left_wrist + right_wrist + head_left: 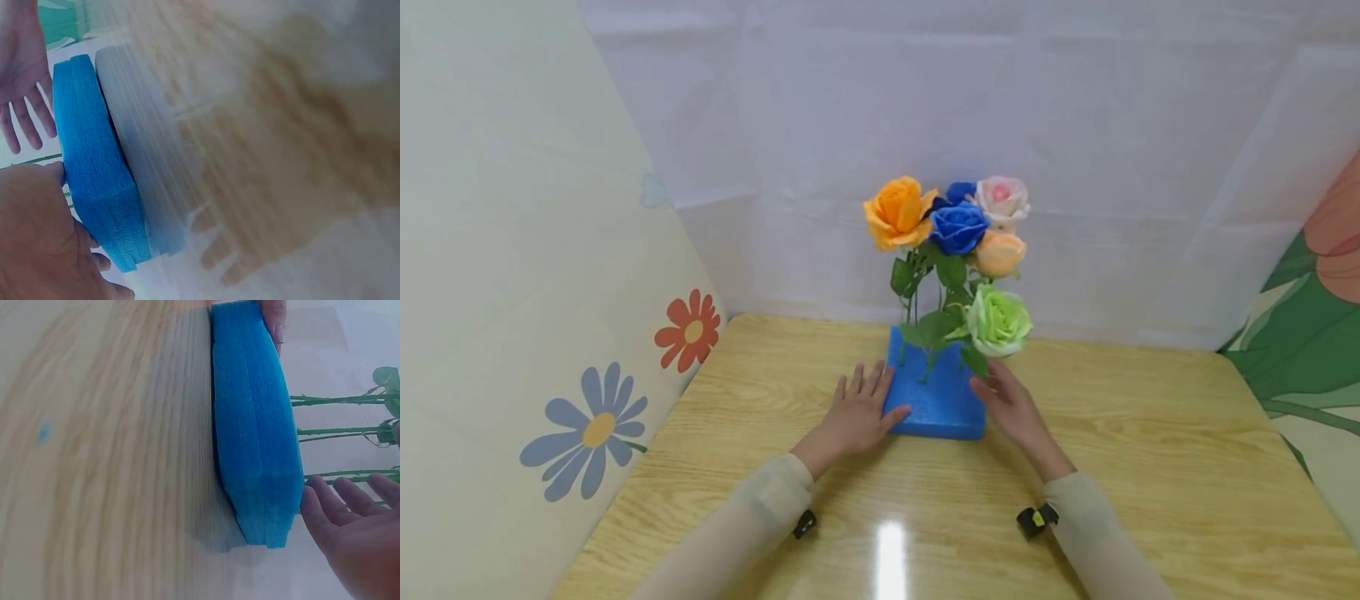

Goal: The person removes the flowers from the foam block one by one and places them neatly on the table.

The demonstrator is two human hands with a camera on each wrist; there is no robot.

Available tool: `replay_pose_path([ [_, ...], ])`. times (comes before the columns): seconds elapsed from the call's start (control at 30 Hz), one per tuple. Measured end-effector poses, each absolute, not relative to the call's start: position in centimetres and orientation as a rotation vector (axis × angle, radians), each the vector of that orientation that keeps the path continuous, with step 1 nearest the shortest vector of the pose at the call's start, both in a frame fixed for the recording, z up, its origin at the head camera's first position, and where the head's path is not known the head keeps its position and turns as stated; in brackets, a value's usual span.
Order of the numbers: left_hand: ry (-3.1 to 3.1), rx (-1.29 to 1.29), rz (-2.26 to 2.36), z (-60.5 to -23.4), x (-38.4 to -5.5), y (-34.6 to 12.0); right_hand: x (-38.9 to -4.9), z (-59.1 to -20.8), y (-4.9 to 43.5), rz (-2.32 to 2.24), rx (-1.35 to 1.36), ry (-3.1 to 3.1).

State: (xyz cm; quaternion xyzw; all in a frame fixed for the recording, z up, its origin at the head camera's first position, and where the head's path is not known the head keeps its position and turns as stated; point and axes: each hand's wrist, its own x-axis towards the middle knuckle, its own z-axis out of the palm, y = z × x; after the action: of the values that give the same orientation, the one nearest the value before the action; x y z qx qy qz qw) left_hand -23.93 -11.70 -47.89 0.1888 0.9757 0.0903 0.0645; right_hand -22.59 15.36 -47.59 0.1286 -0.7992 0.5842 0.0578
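Note:
A blue foam block (936,408) lies flat on the table, with several artificial roses standing upright in it. Among them are an orange rose (900,213), a blue rose (958,228), a pale pink rose (1002,201), a peach rose (999,253) and a green rose (999,321), which leans toward the front right. My left hand (859,417) rests against the block's left side, fingers spread and thumb over its top edge. At the right side, my right hand (1011,404) is beside the block below the green rose, fingers loosely extended; in the right wrist view its fingertips (310,499) come close to the foam.
The wooden table (1150,450) extends on both sides of the block. A white cloth (850,108) hangs behind it. Flower-patterned panels (512,275) stand left and right. Black wrist devices (1037,521) sit near both sleeves.

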Motion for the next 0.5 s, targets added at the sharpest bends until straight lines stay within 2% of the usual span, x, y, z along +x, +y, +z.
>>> replay_pose_path([
  [0.5, 2.945, 0.59, 0.204, -47.6, -24.0, -12.2, -24.1, -47.3, 12.7, 1.944, 0.296, -2.423],
])
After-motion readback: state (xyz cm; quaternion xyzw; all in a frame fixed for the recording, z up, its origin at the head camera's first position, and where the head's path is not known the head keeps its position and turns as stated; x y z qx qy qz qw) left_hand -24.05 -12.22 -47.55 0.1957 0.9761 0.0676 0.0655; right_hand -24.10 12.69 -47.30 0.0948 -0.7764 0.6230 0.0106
